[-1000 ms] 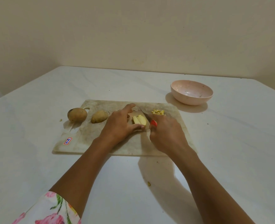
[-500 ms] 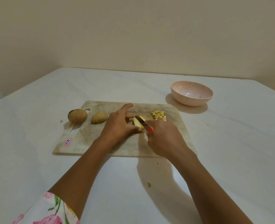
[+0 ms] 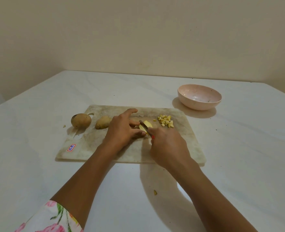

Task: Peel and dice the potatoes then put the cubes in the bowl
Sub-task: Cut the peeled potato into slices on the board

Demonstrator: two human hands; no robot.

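A peeled, sliced potato piece [image 3: 148, 124] lies mid-board on the worn cutting board [image 3: 185, 144]. My left hand [image 3: 121, 131] holds it from the left with thumb and fingers, index finger stretched forward. My right hand [image 3: 167, 146] grips a red-handled knife [image 3: 145, 126]; its blade lies across the piece. A small heap of potato cubes [image 3: 166, 121] sits at the board's back right. Two unpeeled potatoes stay at the board's left end: a round potato [image 3: 81, 120] and a smaller potato [image 3: 102, 122]. The pink bowl [image 3: 199, 98] stands beyond the board's right corner.
A white table [image 3: 247, 148] carries everything, with a beige wall behind it. One scrap of peel [image 3: 155, 192] lies on the table near my right forearm, another scrap [image 3: 64, 126] left of the round potato. A red-edged sticker [image 3: 71, 147] marks the board's front left.
The knife blade has swung from right of the slices to across them. My right hand has shifted slightly towards me. My left hand keeps holding the piece.
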